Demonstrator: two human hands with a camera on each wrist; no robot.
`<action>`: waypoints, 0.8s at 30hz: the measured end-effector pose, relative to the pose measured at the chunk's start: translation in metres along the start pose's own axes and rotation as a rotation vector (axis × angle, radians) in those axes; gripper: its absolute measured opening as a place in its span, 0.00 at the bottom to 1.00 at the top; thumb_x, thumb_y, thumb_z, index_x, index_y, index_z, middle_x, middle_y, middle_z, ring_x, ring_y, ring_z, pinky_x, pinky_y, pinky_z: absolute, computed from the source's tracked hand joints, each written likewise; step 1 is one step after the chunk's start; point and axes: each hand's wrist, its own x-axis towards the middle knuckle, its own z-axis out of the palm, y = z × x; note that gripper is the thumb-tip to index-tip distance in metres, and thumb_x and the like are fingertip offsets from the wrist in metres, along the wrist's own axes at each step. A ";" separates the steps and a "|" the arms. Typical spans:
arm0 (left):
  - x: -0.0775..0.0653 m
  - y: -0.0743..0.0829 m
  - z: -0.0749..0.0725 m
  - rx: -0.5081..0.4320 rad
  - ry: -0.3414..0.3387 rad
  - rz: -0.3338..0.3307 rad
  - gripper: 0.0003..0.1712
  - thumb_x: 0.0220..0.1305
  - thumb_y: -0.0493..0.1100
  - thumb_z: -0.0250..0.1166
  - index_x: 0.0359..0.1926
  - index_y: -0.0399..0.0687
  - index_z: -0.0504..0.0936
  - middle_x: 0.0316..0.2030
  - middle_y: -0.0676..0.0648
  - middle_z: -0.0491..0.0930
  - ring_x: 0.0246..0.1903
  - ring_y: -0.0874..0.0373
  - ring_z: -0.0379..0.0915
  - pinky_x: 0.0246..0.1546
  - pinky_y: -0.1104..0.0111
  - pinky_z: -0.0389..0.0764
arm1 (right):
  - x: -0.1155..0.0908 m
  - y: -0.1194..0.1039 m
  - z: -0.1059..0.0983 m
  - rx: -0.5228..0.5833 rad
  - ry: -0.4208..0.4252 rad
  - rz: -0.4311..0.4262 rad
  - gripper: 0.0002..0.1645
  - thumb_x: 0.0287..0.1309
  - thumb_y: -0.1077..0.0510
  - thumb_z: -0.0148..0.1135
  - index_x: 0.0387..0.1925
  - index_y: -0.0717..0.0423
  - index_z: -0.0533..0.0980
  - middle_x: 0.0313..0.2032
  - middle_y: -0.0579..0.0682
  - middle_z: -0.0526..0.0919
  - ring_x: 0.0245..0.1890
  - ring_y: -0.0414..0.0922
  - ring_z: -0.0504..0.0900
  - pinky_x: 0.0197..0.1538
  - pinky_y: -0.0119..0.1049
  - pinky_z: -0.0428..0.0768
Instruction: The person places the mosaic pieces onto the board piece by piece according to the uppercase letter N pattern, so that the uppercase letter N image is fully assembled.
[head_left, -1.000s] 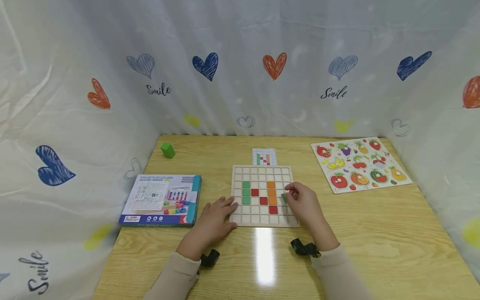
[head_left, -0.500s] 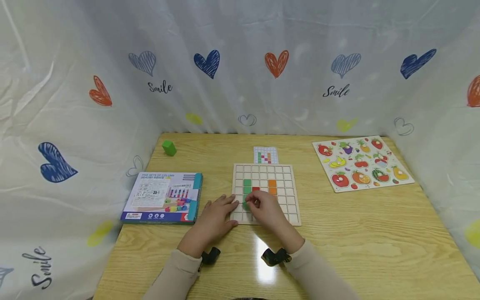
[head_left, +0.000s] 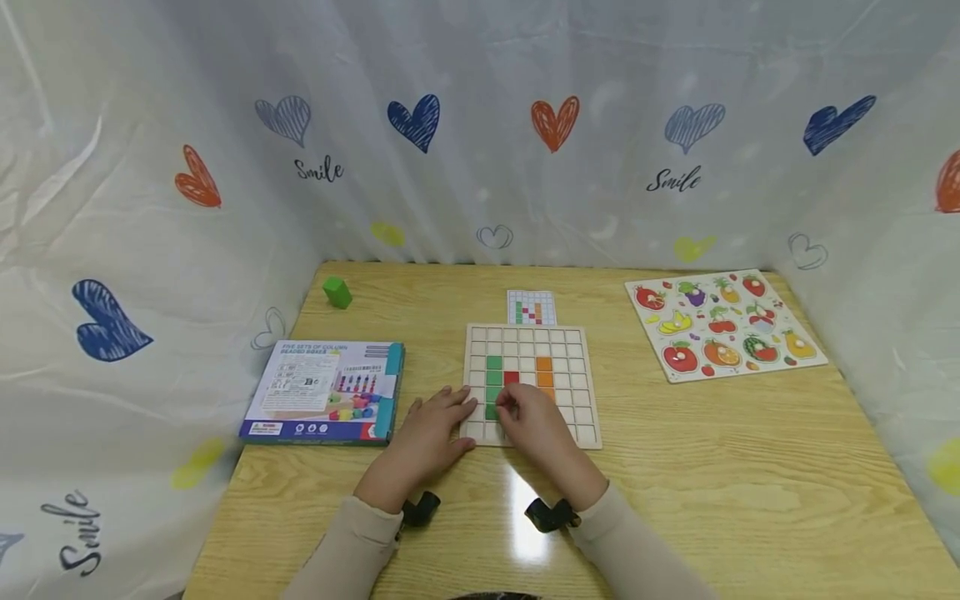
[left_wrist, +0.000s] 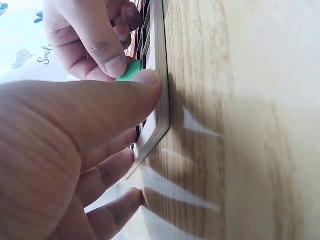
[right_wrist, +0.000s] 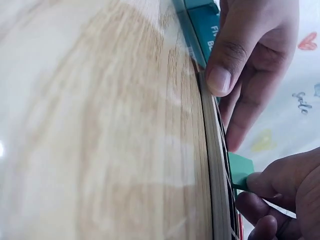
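Observation:
A square wooden grid board (head_left: 528, 337) lies on the table with coloured tiles in its cells. My right hand (head_left: 536, 421) reaches over its lower left part and pinches a small green tile (head_left: 491, 412) below the column of green tiles (head_left: 494, 371). In the right wrist view the pinched green tile (right_wrist: 241, 167) stands tilted against the board, its edge at my fingertips. My left hand (head_left: 431, 429) rests along the board's left edge, fingers spread and the thumb at the front corner. A red tile (head_left: 512, 377) and orange tiles (head_left: 544, 371) show; my right hand covers others.
A small pattern card (head_left: 532, 307) lies behind the board. On the left are a flat toy box (head_left: 322, 392) and a green block (head_left: 337, 292). A fruit puzzle board (head_left: 723, 325) lies at the back right. A printed curtain (head_left: 480, 183) surrounds the table.
My right hand has moved left from the board's right side, bringing the green tile to the bottom of the green column. My left hand has stayed at the left edge.

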 end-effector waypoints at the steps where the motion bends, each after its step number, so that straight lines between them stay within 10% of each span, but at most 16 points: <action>1: 0.000 0.000 0.000 -0.002 -0.001 0.001 0.37 0.74 0.54 0.73 0.79 0.54 0.76 0.83 0.51 0.66 0.84 0.43 0.57 0.81 0.30 0.56 | 0.000 0.000 0.000 -0.014 -0.001 -0.005 0.02 0.68 0.62 0.71 0.36 0.53 0.85 0.35 0.44 0.86 0.33 0.39 0.78 0.39 0.36 0.82; 10: 0.000 0.002 0.000 -0.016 -0.009 0.004 0.37 0.74 0.53 0.74 0.79 0.54 0.76 0.83 0.51 0.66 0.84 0.43 0.57 0.81 0.30 0.55 | -0.003 0.003 0.002 -0.178 -0.023 -0.048 0.03 0.71 0.60 0.72 0.37 0.51 0.87 0.38 0.45 0.85 0.37 0.41 0.82 0.44 0.41 0.87; 24: 0.001 0.000 0.003 -0.010 -0.010 0.000 0.37 0.73 0.54 0.74 0.79 0.54 0.76 0.83 0.52 0.66 0.85 0.44 0.57 0.81 0.31 0.56 | -0.010 -0.001 -0.008 -0.105 0.036 -0.106 0.04 0.72 0.58 0.71 0.39 0.51 0.89 0.39 0.44 0.88 0.38 0.41 0.83 0.44 0.39 0.86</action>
